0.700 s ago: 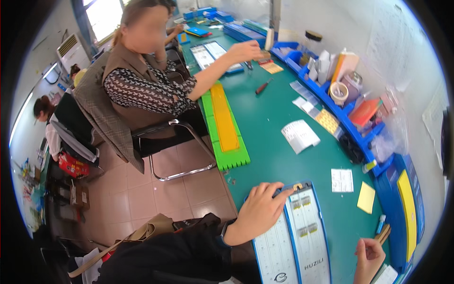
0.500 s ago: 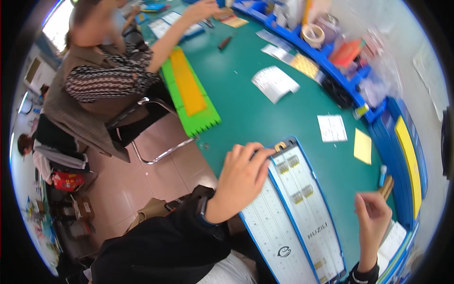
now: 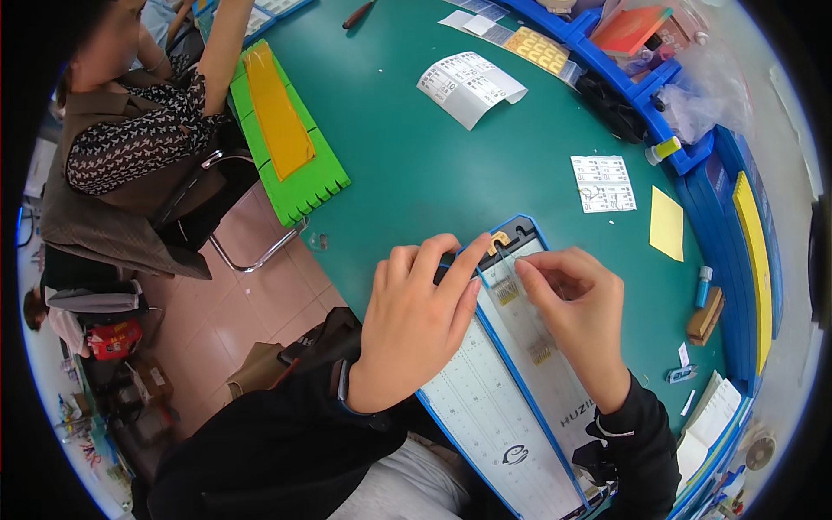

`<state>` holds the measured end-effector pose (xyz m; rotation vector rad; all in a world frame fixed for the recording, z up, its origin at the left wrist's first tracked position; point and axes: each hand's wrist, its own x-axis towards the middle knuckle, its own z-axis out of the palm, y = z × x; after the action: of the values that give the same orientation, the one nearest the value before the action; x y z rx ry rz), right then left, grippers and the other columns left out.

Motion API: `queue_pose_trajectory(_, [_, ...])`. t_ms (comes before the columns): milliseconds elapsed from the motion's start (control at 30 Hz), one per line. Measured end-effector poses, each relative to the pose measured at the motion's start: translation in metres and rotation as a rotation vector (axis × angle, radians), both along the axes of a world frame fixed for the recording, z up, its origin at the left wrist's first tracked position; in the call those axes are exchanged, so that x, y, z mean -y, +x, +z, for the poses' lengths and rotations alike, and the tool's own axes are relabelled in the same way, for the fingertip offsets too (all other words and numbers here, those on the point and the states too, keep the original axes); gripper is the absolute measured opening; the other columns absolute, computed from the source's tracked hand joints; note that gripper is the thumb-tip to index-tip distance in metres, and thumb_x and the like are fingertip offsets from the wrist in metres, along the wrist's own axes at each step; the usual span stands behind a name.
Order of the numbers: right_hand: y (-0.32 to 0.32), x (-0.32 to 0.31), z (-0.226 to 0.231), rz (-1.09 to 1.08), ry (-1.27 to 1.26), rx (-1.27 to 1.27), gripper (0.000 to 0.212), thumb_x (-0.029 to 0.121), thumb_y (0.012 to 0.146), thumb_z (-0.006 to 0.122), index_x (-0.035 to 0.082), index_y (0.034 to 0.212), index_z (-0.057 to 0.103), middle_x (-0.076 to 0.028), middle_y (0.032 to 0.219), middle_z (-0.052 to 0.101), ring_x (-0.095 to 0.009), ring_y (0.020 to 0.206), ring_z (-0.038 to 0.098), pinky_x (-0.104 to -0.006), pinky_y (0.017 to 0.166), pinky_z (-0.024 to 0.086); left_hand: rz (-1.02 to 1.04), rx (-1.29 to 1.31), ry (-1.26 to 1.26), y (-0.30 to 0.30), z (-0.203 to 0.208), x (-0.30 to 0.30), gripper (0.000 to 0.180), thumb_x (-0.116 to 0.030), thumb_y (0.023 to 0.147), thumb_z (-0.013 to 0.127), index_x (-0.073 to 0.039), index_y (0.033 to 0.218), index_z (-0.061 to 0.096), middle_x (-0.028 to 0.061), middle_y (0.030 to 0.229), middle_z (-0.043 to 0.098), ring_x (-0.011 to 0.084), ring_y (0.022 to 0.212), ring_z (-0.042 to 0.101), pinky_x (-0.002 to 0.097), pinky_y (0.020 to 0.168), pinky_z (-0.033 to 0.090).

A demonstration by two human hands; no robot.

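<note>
A long blue-framed case [image 3: 490, 416] lies open before me, with a white panel of printed scale marks on the left and a paler tray on the right. My left hand [image 3: 412, 321] rests over its upper left edge, fingers spread, the index fingertip at a small gold-coloured clip [image 3: 498, 242] on the black end strip. Close by, my right hand [image 3: 579, 308] is closed in a pinch above the tray. A faint thin line seems to run from the clip to its fingertips. Small coiled metal pieces [image 3: 539, 351] sit in the tray, partly hidden by the right hand.
Printed paper sheets [image 3: 472, 85] and a yellow slip [image 3: 666, 224] lie on the green table [image 3: 390, 165]. A wooden block [image 3: 706, 316] and a blue-capped tube [image 3: 703, 286] are at the right. Blue bins [image 3: 598, 74] line the back. At left, a person sits by a green board [image 3: 303, 186].
My right hand has moved left and up from beside the case to the gold clip, its fingers now pinched. The left hand stays at the case's upper edge. The view has shifted.
</note>
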<state>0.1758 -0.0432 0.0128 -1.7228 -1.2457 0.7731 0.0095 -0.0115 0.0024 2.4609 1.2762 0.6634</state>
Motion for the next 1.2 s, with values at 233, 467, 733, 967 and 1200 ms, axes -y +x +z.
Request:
queue_pose_trajectory(233, [-0.007, -0.012, 0.004, 0.039, -0.014, -0.002, 0.007, 0.006, 0.073, 0.068, 0.000, 0.076, 0.066, -0.007, 0.067, 0.059, -0.011, 0.058, 0.055, -0.0217, 0.052, 0.042, 0.048, -0.049, 0.013, -0.008, 0.007, -0.004, 0.044, -0.012, 0.077, 0.058, -0.014, 0.121, 0.051, 0.0075, 0.102, 0.049, 0.0266, 0.085, 0.045, 0.0366, 0.074, 0.038])
queue_pose_trajectory(467, [-0.004, 0.004, 0.019, 0.012, -0.074, -0.073, 0.006, 0.002, 0.071, 0.068, -0.002, 0.073, 0.065, -0.007, 0.065, 0.058, -0.011, 0.058, 0.055, -0.0225, 0.053, 0.042, -0.038, 0.038, -0.075, -0.005, 0.004, 0.004, 0.047, -0.017, 0.080, 0.057, -0.014, 0.126, 0.047, 0.0064, 0.114, 0.049, 0.0243, 0.097, 0.047, 0.0353, 0.080, 0.038])
queue_pose_trajectory(733, [0.002, 0.030, 0.064, 0.258, -0.043, 0.018, 0.003, 0.002, 0.076, 0.065, 0.001, 0.080, 0.065, -0.009, 0.073, 0.062, -0.013, 0.060, 0.055, -0.0228, 0.055, 0.042, -0.256, 0.552, -0.438, -0.011, 0.011, 0.008, 0.026, -0.005, 0.075, 0.067, -0.006, 0.101, 0.064, 0.0076, 0.093, 0.062, 0.0214, 0.084, 0.058, 0.0280, 0.073, 0.047])
queue_pose_trajectory(967, [0.009, 0.050, 0.083, 0.221, -0.035, 0.093, 0.006, -0.001, 0.073, 0.067, -0.002, 0.078, 0.063, -0.008, 0.072, 0.060, -0.013, 0.060, 0.053, -0.0231, 0.055, 0.042, -0.391, 0.714, -0.394, -0.006, 0.014, 0.016, 0.012, -0.008, 0.081, 0.061, -0.002, 0.091, 0.058, 0.0087, 0.081, 0.057, 0.0224, 0.074, 0.055, 0.0299, 0.067, 0.045])
queue_pose_trajectory(1200, [0.013, 0.066, 0.088, 0.288, -0.029, 0.090, 0.006, -0.001, 0.073, 0.067, -0.002, 0.077, 0.063, -0.008, 0.071, 0.060, -0.014, 0.061, 0.053, -0.0243, 0.056, 0.042, -0.562, 0.682, -0.797, -0.006, 0.021, 0.028, 0.006, -0.005, 0.085, 0.053, -0.001, 0.090, 0.053, 0.0070, 0.085, 0.052, 0.0189, 0.079, 0.052, 0.0287, 0.071, 0.042])
